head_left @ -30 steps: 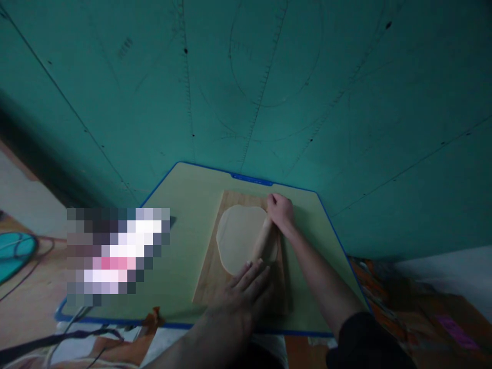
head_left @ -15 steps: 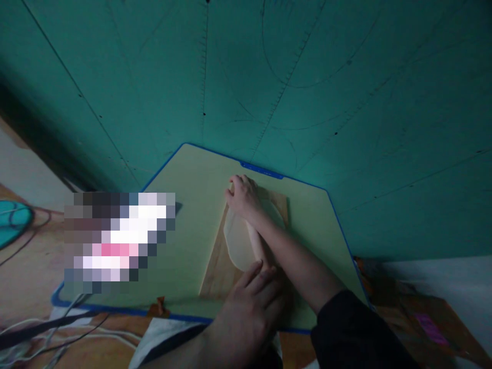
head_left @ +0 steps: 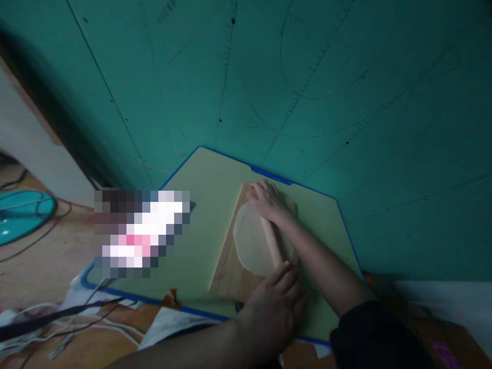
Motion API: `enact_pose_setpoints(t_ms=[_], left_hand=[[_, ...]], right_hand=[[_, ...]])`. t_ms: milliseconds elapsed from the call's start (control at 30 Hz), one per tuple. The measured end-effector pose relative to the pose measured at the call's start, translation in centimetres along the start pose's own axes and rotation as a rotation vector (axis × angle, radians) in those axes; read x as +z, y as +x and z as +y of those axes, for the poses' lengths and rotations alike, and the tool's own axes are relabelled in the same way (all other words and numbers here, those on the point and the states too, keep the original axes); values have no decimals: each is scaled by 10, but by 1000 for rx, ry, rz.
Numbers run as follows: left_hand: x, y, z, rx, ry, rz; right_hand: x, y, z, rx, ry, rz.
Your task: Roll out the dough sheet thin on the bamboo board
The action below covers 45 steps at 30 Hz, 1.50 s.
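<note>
A wooden rolling pin (head_left: pixel 271 241) lies across a flat round of pale dough (head_left: pixel 249 241) on a wooden board (head_left: pixel 226 274). My right hand (head_left: pixel 265 201) rests on the pin's far end with the fingers laid over it. My left hand (head_left: pixel 277 302) covers the near end, fingers stretched flat on top. The board sits on a yellow-green mat with a blue edge (head_left: pixel 200 184).
A large teal cutting mat with ruled lines (head_left: pixel 307 82) lies beyond the yellow-green mat. A blurred-out patch (head_left: pixel 141 233) sits at the mat's left. Cables (head_left: pixel 57 318) run at lower left, and a teal round object (head_left: pixel 19 215) lies on the floor at far left.
The pin has swung: its far end, under my right hand, moved from the board's right side to the left and back a little. My left hand stayed on the near end.
</note>
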State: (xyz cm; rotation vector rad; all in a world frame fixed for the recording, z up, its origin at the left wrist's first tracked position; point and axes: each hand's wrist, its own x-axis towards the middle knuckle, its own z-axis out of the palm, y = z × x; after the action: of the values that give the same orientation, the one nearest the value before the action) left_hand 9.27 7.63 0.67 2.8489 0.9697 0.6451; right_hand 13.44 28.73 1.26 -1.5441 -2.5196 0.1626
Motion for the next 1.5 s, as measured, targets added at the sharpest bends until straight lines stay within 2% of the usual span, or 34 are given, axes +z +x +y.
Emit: enact_pose_setpoints(t_ms=[100,200,333,467,567,633,733,867,933,1000,1100,1233,1300,1400,1500], left_hand=[[15,26,6,11,-22,-84],[14,22,7,-21,-4,-61],[-7,-22,-1,-70,-14,55],[-25,-72,-6,-110,-14,21],[-29,-86,-4,-171,-8,32],[-28,-79,0,-217,0,58],[-19,-50,6,-275,24,57],[5,-5,12,-224,97,60],[14,3,13,-202,106,80],[15,-2,10,-208,95,128],[2,-31,3,-273,38,164],[-27,-79,-8,-407,-30,144],[-37,-94,-11,-468,-27,153],[-37,-96,-12,-526,-12,198],[-22,-76,-8,-438,12,199]], right_hand=[[-8,-7,31,57,-11,-48],[-6,-16,31,-6,54,-95],[5,-19,-11,-47,135,-30],[9,-16,-62,13,157,77],[9,-12,-85,4,161,91],[9,-10,-87,-46,153,76],[7,-10,-63,-101,133,22],[-8,-20,2,-138,56,-135],[-16,-27,28,-146,25,-201],[-20,-33,38,-143,16,-216],[-15,-34,18,-116,45,-167],[0,-20,-43,-17,70,-35],[5,-12,-70,-8,70,21],[8,-4,-88,-48,83,62],[9,-8,-69,-54,113,52]])
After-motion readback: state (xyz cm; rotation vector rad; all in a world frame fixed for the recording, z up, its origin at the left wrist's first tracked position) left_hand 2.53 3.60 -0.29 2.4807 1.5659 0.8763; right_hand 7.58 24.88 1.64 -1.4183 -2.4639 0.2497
